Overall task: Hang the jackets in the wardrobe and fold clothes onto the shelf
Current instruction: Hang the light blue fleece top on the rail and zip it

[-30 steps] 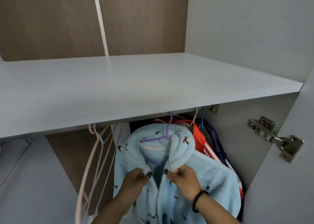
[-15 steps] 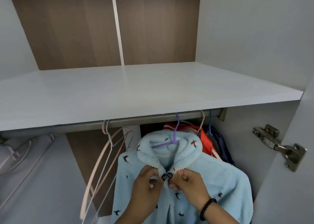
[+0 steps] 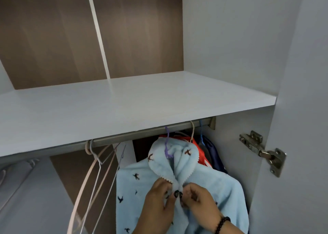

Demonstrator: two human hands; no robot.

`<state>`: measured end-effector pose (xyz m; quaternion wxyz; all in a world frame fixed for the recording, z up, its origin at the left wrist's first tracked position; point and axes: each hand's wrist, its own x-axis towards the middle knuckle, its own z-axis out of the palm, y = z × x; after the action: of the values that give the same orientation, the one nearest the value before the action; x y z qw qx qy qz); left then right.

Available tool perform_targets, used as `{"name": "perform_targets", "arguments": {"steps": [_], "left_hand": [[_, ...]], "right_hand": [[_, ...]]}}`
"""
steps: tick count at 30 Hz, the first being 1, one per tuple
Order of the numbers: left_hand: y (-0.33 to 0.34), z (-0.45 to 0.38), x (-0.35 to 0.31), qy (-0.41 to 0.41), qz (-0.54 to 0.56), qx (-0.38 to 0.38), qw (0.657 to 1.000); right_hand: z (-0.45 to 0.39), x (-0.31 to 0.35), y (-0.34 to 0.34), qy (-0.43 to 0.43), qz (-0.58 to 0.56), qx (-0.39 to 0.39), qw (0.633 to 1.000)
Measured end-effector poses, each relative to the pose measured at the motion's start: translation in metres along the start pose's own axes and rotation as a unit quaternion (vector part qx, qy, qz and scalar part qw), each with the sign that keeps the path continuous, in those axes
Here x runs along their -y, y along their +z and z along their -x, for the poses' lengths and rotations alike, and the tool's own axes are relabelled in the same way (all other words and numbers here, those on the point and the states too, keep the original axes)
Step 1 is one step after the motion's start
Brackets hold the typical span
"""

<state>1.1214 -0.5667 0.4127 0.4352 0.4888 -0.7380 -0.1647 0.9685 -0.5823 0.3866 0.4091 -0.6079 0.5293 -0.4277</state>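
Note:
A light blue fleece jacket [image 3: 134, 185] with small dark bird prints hangs on a purple hanger [image 3: 167, 145] from the metal rail [image 3: 124, 138] under the white shelf [image 3: 124, 106]. My left hand [image 3: 159, 198] and my right hand [image 3: 198, 198] meet just below the collar, each pinching one front edge of the jacket, fingertips touching. A black bead bracelet sits on my right wrist. Behind the jacket hang a red garment [image 3: 201, 154] and a dark navy one [image 3: 214, 155].
Several empty wire hangers [image 3: 92, 177] hang at the rail's left part. The wardrobe's grey right wall [image 3: 230, 145] is close to the clothes, and the open door with a metal hinge [image 3: 262, 152] stands at the right. A brown back panel rises above the shelf.
The two front edges under the collar have been drawn together, closing the gap that showed the hanger. My hands moved closer together at the neckline. The view tilted upward.

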Motion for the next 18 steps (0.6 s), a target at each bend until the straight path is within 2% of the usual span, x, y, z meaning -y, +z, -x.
{"name": "perform_targets", "arguments": {"steps": [3,8,18], "left_hand": [[0.007,0.006,0.008,-0.079,0.02,0.005,0.997],[0.015,0.011,0.01,-0.185,0.057,-0.002,0.981],[0.006,0.012,0.019,-0.203,0.129,-0.047,0.97]], "right_hand": [[0.002,-0.009,-0.01,0.02,-0.015,-0.012,1.0],[0.004,-0.007,-0.009,-0.004,0.024,0.01,1.0],[0.002,0.013,0.002,-0.101,0.151,-0.025,0.983]]}}
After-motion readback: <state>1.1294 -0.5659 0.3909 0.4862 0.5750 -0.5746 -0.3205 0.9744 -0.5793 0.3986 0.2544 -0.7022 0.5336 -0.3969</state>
